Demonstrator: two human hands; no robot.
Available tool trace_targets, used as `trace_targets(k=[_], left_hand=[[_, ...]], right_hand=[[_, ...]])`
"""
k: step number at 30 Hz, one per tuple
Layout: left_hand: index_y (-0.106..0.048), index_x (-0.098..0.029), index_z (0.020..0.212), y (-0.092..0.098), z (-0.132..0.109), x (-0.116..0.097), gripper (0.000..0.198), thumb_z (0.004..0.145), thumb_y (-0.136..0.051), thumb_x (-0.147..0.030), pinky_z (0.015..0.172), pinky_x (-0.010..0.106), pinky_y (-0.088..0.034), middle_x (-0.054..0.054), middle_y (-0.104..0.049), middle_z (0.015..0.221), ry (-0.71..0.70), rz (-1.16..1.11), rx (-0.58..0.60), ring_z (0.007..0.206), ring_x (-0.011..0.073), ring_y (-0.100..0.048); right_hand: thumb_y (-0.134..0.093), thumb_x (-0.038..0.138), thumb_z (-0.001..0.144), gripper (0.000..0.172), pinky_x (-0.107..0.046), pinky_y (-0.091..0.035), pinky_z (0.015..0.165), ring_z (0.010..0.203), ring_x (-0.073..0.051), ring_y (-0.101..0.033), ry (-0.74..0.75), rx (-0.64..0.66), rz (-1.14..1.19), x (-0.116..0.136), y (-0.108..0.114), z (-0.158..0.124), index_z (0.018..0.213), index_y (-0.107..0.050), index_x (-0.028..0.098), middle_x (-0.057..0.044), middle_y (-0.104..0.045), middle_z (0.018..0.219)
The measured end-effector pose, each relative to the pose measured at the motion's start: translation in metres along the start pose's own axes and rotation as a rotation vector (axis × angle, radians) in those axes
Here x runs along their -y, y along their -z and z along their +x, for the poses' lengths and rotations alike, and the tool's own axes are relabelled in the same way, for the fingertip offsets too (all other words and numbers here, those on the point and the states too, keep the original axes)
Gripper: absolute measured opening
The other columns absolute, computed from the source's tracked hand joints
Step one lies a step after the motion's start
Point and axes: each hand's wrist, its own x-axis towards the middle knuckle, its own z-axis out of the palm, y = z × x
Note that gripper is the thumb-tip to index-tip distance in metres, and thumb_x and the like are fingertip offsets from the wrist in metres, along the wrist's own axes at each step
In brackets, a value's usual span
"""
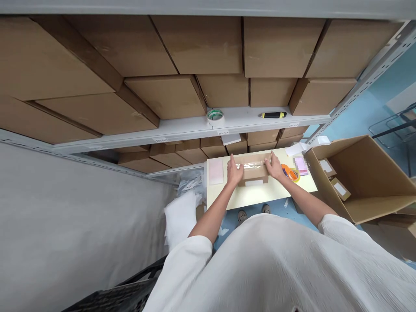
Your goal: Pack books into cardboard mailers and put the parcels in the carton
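Small box (254,172), taped along top, sits mid worktop (260,197) nr far edge; L hand (234,171) clasps its left end, R hand (275,168) its right end; orange tape dispenser (289,173) just beside R hand; pink pad (216,172) nr left edge; strip along near edge bare; open carton (367,167) abuts right edge

Small box (253,170) on table (256,196), tape dispenser (290,172) right, shelf (240,121) behind
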Motion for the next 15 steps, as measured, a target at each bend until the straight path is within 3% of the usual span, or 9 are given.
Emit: trace_targets(k=[3, 7, 13, 15], left_hand=[[-0.020, -0.032, 0.177, 0.011, 0.000, -0.010, 0.085, 0.103, -0.061, -0.042, 0.126, 0.050, -0.044, 0.015, -0.048, 0.165, -0.065, -0.026, -0.097, 0.149, 0.0332, -0.055], [-0.012, -0.031, 0.178, 0.010, -0.008, -0.005, 0.088, 0.105, -0.059, -0.042, 0.119, 0.044, -0.050, 0.016, -0.045, 0.166, -0.056, 0.000, -0.110, 0.142, 0.0307, -0.060], [-0.008, -0.023, 0.179, -0.014, -0.037, 0.047, 0.093, 0.100, -0.056, -0.038, 0.111, 0.044, -0.056, 0.020, -0.044, 0.170, 0.096, 0.144, 0.058, 0.132, 0.0317, -0.068], [-0.006, -0.018, 0.179, -0.019, -0.039, 0.064, 0.094, 0.101, -0.054, -0.040, 0.110, 0.046, -0.056, 0.023, -0.047, 0.168, 0.080, 0.239, 0.132, 0.134, 0.0334, -0.069]], right_hand=[[-0.034, 0.065, 0.110, 0.084, -0.058, -0.043, 0.122, 0.141, -0.038, -0.055, 0.055, -0.092, 0.053, 0.005, 0.009, -0.007, 0.179, -0.017, 0.020, -0.022, -0.055, 0.154], [-0.030, 0.061, 0.111, 0.079, -0.054, -0.047, 0.118, 0.136, -0.036, -0.057, 0.022, -0.096, 0.055, 0.000, 0.007, -0.020, 0.179, -0.015, 0.023, -0.021, -0.051, 0.155], [-0.029, 0.060, 0.110, 0.079, -0.054, -0.053, 0.110, 0.126, -0.038, -0.062, -0.102, 0.051, -0.069, -0.033, -0.013, -0.048, 0.177, -0.021, 0.017, -0.022, -0.058, 0.146], [-0.031, 0.059, 0.110, 0.080, -0.054, -0.053, 0.110, 0.126, -0.038, -0.064, -0.156, 0.107, -0.107, -0.042, -0.016, -0.050, 0.176, -0.023, 0.014, -0.022, -0.060, 0.147]])
